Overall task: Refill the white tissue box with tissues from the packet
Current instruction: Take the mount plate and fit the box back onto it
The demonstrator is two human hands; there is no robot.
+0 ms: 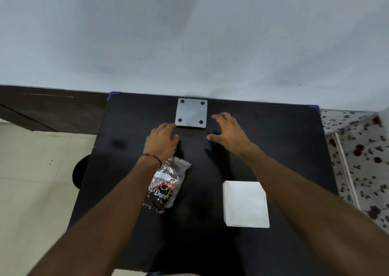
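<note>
A white square tissue box (191, 112) lies bottom-up at the far edge of the black table (284, 149), showing four dark round feet. My left hand (162, 140) hovers just below its left corner, fingers loosely curled, holding nothing. To the right of the box my right hand (228, 131) is spread open and empty. A dark, shiny tissue packet (166, 184) with "Dove" printed on it lies under my left wrist. A white stack of tissues (245, 204) rests on the table near my right forearm.
A pale wall (189, 33) rises directly behind the table. Light floor tiles (31, 181) lie to the left, with a dark round object (79, 173) at the table's left edge. A floral cloth (364, 149) covers a surface to the right.
</note>
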